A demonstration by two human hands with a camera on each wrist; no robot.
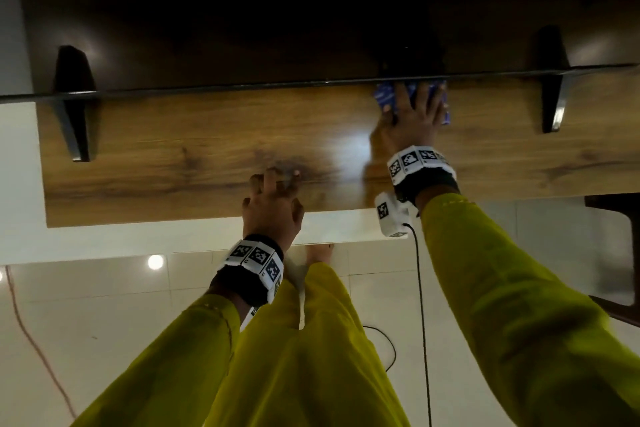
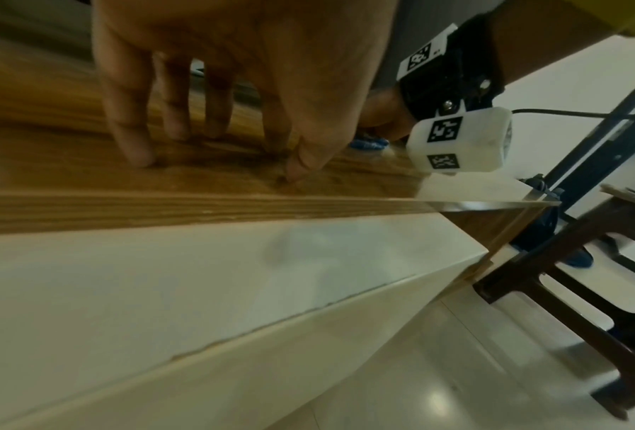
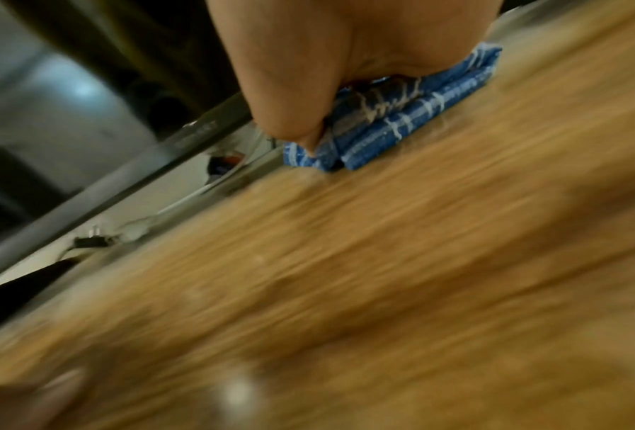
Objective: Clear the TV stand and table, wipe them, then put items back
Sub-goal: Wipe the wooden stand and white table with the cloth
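Note:
The TV stand's wooden top runs across the head view. My right hand lies on a folded blue checked cloth with fingers spread, pressing it onto the wood right under the TV's lower edge. In the right wrist view the hand bears down on the cloth, and the wood is blurred. My left hand holds nothing; its fingertips rest on the wood near the front edge. The left wrist view shows those fingers arched onto the top.
The TV's two black feet stand on the top at left and right. A dark wooden chair is beside the stand's right end. A black cable hangs from my right wrist, and a red cord lies on the tiled floor.

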